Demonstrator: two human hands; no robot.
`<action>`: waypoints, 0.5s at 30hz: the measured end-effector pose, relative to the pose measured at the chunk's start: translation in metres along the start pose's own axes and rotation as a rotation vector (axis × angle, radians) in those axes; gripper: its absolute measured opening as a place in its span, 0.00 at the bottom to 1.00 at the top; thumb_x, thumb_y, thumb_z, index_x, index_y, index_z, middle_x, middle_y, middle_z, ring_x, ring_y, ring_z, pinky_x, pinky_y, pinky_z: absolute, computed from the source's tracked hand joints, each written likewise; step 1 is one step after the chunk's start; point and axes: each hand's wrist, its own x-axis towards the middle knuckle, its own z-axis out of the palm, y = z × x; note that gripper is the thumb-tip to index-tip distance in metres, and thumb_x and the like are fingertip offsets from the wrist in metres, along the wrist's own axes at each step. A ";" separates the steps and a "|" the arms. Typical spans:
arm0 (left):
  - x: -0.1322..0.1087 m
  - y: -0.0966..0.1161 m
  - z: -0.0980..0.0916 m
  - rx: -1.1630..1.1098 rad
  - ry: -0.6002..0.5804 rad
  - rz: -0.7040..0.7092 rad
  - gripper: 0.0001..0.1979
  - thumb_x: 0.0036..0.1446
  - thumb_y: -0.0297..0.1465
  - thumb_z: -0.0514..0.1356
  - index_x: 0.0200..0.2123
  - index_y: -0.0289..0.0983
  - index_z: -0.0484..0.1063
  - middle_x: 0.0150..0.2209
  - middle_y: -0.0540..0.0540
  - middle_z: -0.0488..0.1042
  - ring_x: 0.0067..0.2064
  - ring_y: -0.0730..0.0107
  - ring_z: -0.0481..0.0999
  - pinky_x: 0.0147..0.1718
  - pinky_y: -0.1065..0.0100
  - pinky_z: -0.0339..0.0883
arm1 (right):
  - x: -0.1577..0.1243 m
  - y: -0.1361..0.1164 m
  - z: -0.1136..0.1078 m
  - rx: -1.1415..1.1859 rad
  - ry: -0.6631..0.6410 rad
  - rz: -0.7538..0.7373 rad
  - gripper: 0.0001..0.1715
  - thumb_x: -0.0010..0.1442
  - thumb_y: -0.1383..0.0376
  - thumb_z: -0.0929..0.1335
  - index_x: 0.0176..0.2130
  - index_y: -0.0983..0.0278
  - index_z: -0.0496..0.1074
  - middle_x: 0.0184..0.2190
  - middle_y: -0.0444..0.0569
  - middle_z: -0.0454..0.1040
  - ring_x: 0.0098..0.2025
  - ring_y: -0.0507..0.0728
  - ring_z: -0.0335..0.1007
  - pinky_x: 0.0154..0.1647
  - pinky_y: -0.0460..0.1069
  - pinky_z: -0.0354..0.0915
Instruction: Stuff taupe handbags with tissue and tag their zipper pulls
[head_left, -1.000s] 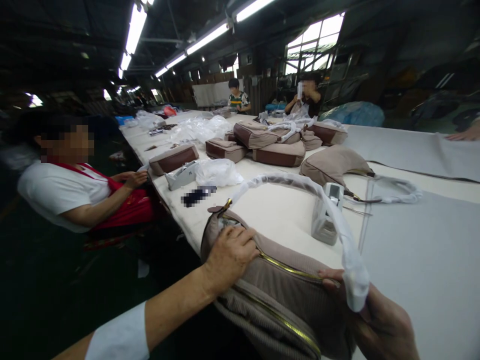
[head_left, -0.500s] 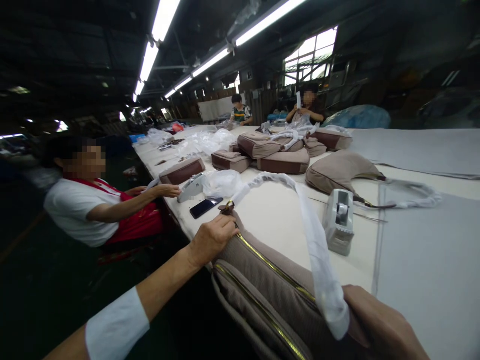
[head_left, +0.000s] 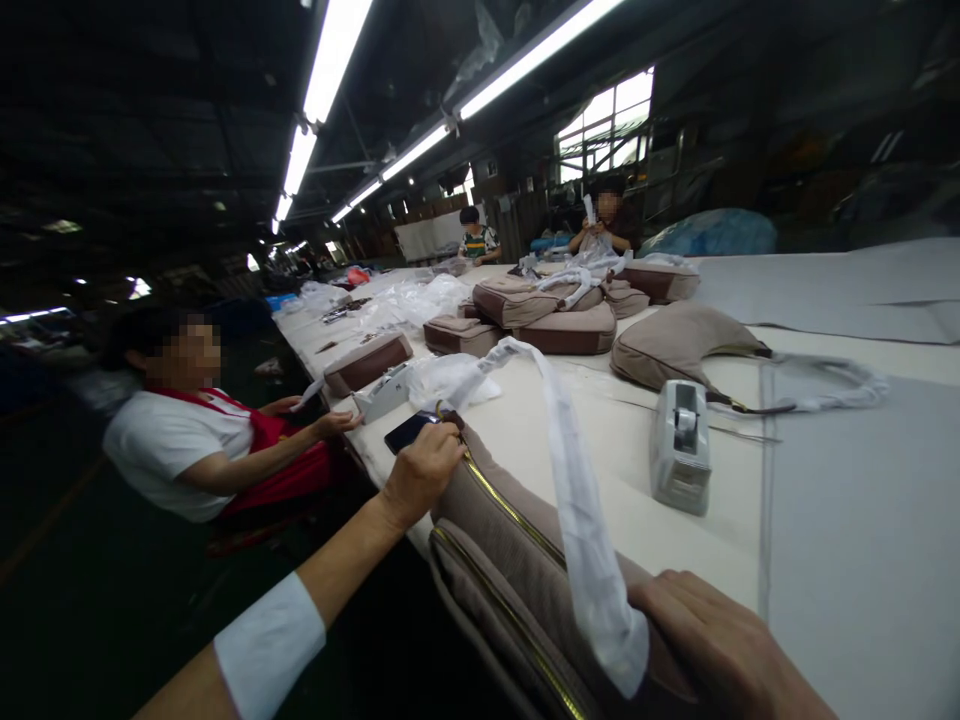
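A taupe fabric shoulder bag [head_left: 499, 550] with gold zippers lies slanted along the table's near edge. My left hand [head_left: 424, 470] is closed on its far end, by the strap's metal fitting, with the fingertips partly hidden. At the near end my right hand [head_left: 716, 635] grips the bag beside the strap's lower end; its fingers are partly out of sight. White wrapping covers the strap [head_left: 574, 490], which arches up over the bag. A dark phone [head_left: 409, 432] lies just beyond my left hand. Right of the bag stands a grey tape dispenser [head_left: 681, 455].
Another taupe bag [head_left: 667, 345] and a pile of bags [head_left: 566, 328] lie farther back on the white table [head_left: 517, 410]. Beside clear plastic [head_left: 442, 378] stands a second dispenser [head_left: 386, 393]. A co-worker [head_left: 176, 430] sits at left; two people are across the table.
My right hand and the near end of the bag have shifted left, and the wrapped strap leans farther left. My left hand keeps its grip. The co-worker's hand has moved lower.
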 end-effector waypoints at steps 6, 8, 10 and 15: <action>0.000 -0.017 -0.002 -0.237 0.041 -0.319 0.10 0.60 0.37 0.54 0.31 0.36 0.66 0.33 0.46 0.70 0.35 0.67 0.72 0.37 0.66 0.70 | -0.021 0.022 0.001 0.127 0.062 0.148 0.08 0.58 0.69 0.62 0.37 0.61 0.70 0.24 0.44 0.72 0.24 0.52 0.69 0.23 0.44 0.64; -0.005 -0.015 0.002 -0.586 0.054 -0.566 0.17 0.55 0.45 0.58 0.36 0.36 0.66 0.37 0.44 0.71 0.37 0.66 0.73 0.37 0.65 0.70 | -0.029 0.031 0.003 0.179 0.061 0.262 0.06 0.57 0.67 0.65 0.34 0.61 0.73 0.27 0.45 0.75 0.27 0.54 0.73 0.24 0.43 0.67; -0.011 -0.010 0.007 -0.908 -0.028 -0.703 0.28 0.49 0.51 0.60 0.43 0.34 0.66 0.41 0.41 0.72 0.41 0.62 0.74 0.38 0.63 0.70 | -0.032 0.034 0.004 0.231 0.085 0.364 0.06 0.55 0.64 0.67 0.34 0.61 0.75 0.30 0.45 0.77 0.30 0.56 0.75 0.29 0.43 0.69; -0.015 0.003 0.013 -1.179 -0.357 -0.758 0.23 0.47 0.48 0.63 0.33 0.31 0.73 0.30 0.44 0.75 0.34 0.64 0.74 0.36 0.67 0.66 | -0.014 0.020 -0.006 0.217 0.196 0.654 0.14 0.54 0.54 0.68 0.29 0.62 0.74 0.25 0.44 0.76 0.27 0.55 0.72 0.26 0.44 0.67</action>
